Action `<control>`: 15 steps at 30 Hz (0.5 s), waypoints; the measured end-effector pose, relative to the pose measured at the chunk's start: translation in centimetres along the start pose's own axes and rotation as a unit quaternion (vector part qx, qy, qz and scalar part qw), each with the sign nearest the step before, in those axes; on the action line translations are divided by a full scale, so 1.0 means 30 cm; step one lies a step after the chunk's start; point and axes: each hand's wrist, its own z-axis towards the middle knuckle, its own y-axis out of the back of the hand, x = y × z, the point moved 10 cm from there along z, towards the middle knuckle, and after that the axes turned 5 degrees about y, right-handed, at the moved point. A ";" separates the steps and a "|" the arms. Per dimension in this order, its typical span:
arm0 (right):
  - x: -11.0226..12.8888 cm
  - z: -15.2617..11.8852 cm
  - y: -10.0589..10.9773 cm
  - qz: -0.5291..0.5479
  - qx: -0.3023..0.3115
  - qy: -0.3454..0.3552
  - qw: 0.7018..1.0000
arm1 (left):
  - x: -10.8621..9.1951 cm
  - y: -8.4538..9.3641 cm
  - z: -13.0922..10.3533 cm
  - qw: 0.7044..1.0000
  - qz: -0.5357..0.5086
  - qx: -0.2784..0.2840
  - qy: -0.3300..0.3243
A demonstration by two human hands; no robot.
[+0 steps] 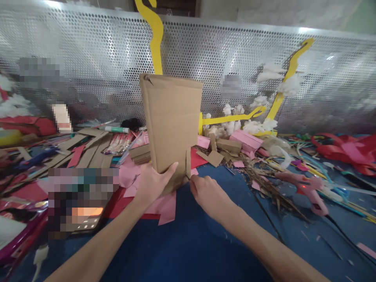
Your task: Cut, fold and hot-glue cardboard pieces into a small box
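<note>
A tall brown cardboard box [174, 117] stands upright, slightly tilted, in the middle of the view. My left hand [154, 182] grips its lower left side, the thumb lying across the front face. At the lower right edge of the box, my right hand [207, 190] has its fingers pinched on a small, thin dark piece that touches a narrow raised cardboard strip [188, 161]. What exactly the piece is cannot be made out. Pink paper [167, 207] lies under and in front of the box.
A pink glue gun [313, 190] with a cord lies right, beside dry twigs [274, 192]. Cardboard scraps [91, 150] and a phone [88, 221] are left. Yellow paper shapes [157, 39] rise before a perforated metal panel [96, 51]. Red ribbon [349, 150] lies far right.
</note>
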 end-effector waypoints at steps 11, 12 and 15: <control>0.006 -0.016 0.010 0.016 0.015 -0.004 1.000 | 0.011 -0.008 0.000 1.000 -0.009 0.008 0.009; 0.004 -0.014 0.009 0.019 0.012 -0.004 1.000 | 0.013 -0.011 0.000 1.000 -0.014 0.014 0.015; -0.002 -0.004 0.005 0.025 -0.001 0.002 1.000 | 0.017 -0.014 0.002 0.999 -0.026 0.025 0.025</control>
